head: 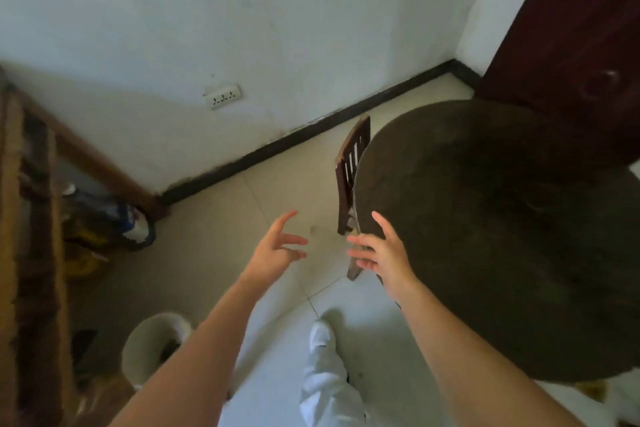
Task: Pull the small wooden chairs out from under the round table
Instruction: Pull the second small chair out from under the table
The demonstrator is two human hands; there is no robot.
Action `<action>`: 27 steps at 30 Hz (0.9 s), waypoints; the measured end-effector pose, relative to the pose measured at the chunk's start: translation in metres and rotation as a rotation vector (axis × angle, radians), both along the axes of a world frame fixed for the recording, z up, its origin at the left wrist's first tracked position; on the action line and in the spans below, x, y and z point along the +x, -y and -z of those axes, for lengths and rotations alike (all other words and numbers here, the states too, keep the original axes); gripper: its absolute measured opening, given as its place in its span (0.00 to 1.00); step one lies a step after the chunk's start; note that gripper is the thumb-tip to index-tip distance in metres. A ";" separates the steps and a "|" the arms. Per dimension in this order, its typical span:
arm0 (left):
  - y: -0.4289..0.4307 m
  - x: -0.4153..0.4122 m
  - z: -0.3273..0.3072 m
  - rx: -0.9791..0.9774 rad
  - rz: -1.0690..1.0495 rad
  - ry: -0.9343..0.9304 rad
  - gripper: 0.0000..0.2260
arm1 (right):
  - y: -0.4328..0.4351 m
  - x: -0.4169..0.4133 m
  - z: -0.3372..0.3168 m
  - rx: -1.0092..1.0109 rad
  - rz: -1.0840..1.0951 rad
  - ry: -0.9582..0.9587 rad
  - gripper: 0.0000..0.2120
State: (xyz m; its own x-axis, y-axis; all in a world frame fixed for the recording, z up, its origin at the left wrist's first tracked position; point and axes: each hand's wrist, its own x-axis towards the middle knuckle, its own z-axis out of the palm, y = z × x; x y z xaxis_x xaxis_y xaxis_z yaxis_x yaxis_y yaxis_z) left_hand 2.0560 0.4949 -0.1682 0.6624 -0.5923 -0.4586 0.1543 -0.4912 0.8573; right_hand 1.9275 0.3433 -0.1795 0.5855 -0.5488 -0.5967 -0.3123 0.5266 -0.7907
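Note:
A dark round table (491, 239) fills the right side of the head view. A small dark wooden chair (349, 173) with a slatted back stands tucked at the table's left edge, its seat hidden under the top. A second piece of dark wood (354, 272) pokes out from under the table just below my right hand. My right hand (377, 253) hovers with fingers spread at the table's left rim, close to the chair's lower corner. My left hand (277, 246) is open over the floor, a little left of the chair, holding nothing.
A wooden shelf unit (31, 253) runs along the left with bags (104, 218) beside it. A white bucket (152, 347) stands near my left forearm. White wall with a socket (223, 96) and black skirting lies behind; a dark red door (571, 45) stands at right. Tiled floor (214, 253) lies between shelf and table.

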 end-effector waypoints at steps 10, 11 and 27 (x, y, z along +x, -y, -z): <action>0.137 0.179 0.044 0.111 0.220 -0.027 0.33 | 0.086 0.156 0.040 0.101 0.219 -0.042 0.30; 0.149 0.193 0.049 0.109 0.247 -0.023 0.33 | 0.092 0.167 0.042 0.109 0.248 -0.052 0.30; 0.389 0.347 0.194 0.191 1.430 1.210 0.38 | 0.197 0.345 0.181 -0.349 0.055 -0.750 0.41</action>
